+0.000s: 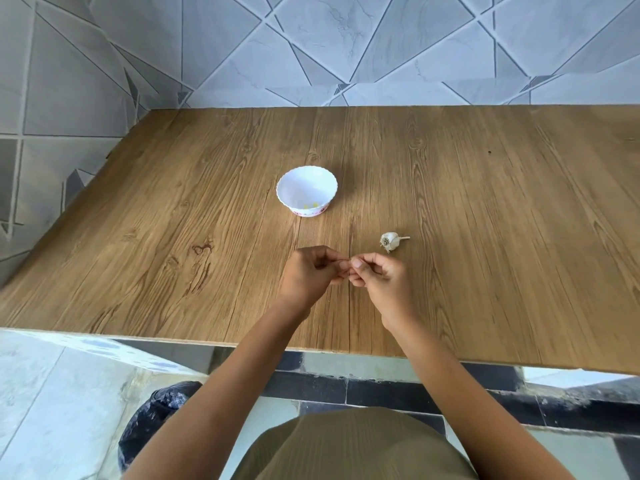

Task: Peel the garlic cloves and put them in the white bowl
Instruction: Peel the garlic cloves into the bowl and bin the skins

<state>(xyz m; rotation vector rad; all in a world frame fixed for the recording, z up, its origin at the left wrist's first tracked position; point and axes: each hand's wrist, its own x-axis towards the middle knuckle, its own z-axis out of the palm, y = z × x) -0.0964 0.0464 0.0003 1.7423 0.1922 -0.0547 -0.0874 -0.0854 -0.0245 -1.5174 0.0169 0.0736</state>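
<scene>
Your left hand point(308, 271) and right hand point(377, 277) meet fingertip to fingertip, curled tight on what seems a small garlic clove, hidden between them. Nick its skin with a thumbnail, then strip it. The papery white garlic bulb point(390, 240) lies nearby; the scalloped white bowl point(287, 192) stands beyond. No writing reads.

The white bowl point(304, 183), scallop-rimmed, stands upright near the middle of the desk point(485, 220). The garlic bulb point(390, 241) lies on its side closer to the near edge, right of the bowl, stem pointing right.
</scene>
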